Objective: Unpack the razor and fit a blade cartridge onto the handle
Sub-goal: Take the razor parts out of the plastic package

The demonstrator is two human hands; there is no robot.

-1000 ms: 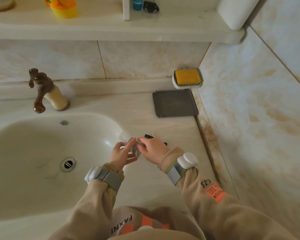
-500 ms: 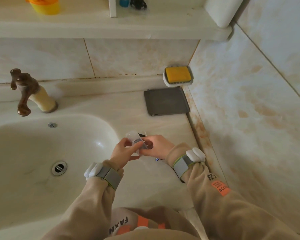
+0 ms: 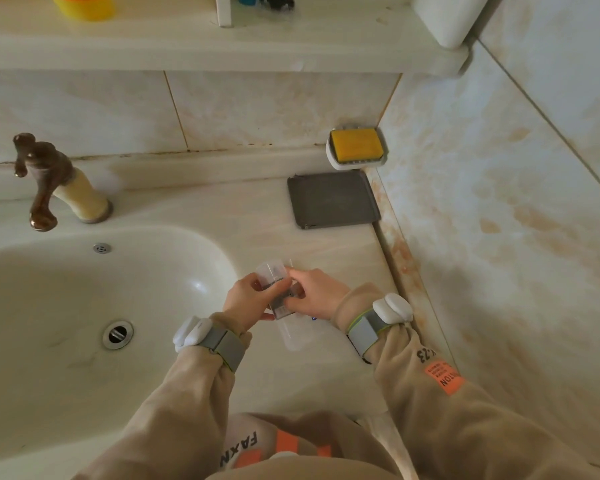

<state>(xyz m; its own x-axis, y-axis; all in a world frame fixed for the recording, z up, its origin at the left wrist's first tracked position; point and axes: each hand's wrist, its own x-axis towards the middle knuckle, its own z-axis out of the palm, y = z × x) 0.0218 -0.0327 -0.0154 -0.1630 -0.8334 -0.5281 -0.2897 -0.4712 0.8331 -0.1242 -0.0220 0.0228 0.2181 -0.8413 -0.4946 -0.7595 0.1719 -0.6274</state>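
Clear cartridge case (image 3: 272, 273) | still gripped, as before | left hand (image 3: 246, 299) fingers clamped round it | right hand (image 3: 316, 292) fingers pinch it

The left sleeve (image 3: 174, 410) and right sleeve (image 3: 482, 438) are loose beige fleece. Just back from the fingers of the left hand (image 3: 248, 299), at the wrist, a grey woven strap (image 3: 224, 344) edged in yellow-green carries a rounded white pod (image 3: 191, 332); the right hand (image 3: 317, 294) has a matching right strap (image 3: 364, 332) and right pod (image 3: 394, 308). Further back from those fingers sits an orange patch (image 3: 444, 377) with black print; beige clothing (image 3: 239, 448) reads "FAXN"
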